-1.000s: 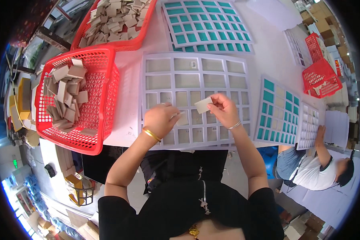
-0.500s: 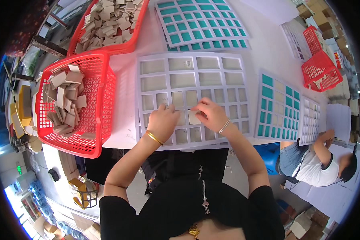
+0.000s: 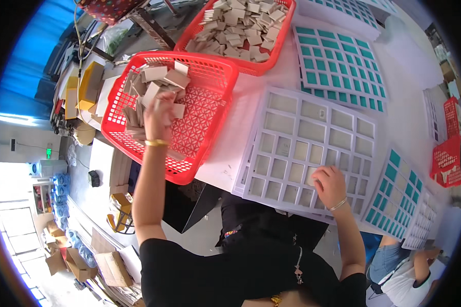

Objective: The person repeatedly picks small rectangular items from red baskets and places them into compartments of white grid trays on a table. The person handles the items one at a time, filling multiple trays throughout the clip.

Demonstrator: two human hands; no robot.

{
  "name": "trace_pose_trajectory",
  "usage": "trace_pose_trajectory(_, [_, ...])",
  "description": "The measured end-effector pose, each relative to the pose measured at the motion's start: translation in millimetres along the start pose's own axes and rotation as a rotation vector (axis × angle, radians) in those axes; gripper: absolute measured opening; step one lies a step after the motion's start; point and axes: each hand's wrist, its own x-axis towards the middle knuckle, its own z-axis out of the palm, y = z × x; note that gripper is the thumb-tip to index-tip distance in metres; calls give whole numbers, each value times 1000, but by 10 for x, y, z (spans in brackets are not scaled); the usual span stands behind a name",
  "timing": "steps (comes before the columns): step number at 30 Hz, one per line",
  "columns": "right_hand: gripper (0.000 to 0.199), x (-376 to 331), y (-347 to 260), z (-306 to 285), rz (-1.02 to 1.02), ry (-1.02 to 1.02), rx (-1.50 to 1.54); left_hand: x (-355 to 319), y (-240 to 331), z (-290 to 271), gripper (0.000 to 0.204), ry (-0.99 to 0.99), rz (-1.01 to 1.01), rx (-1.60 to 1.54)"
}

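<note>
My left hand (image 3: 160, 116) is over the near red basket (image 3: 223, 110), among loose pale beige rectangular pieces (image 3: 151, 94). Motion blurs its fingers, so their grip does not show. A white grid tray (image 3: 265, 135) with large and small compartments lies in front of me, on top of at least one similar tray. Pale pieces sit in some of its middle compartments. On its nearer rows rests my right hand (image 3: 329, 185), fingers curled together and pointing down at a compartment. Whatever may be under its fingertips is hidden.
Behind the near basket stands a second red basket (image 3: 279, 38) full of pale pieces. White trays with teal compartments (image 3: 338, 61) lie at the far side, and another (image 3: 394, 192) lies to the right. Red baskets (image 3: 448, 158) and a seated co-worker (image 3: 407, 276) are farther right.
My left hand has left the tray and moved left into the near basket. My right hand stays at the tray, its fingers now curled lower. The view has swung left.
</note>
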Motion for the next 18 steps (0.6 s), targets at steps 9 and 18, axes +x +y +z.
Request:
trace_pose_trajectory(9, [14,-48,-15,31,7,-68,14,1337,-355,-472,42,-2,655,2100])
trace_pose_trajectory(18, [17,78,-122,-126,30,-138,109,1685,-184,-590,31,-80,557,2172])
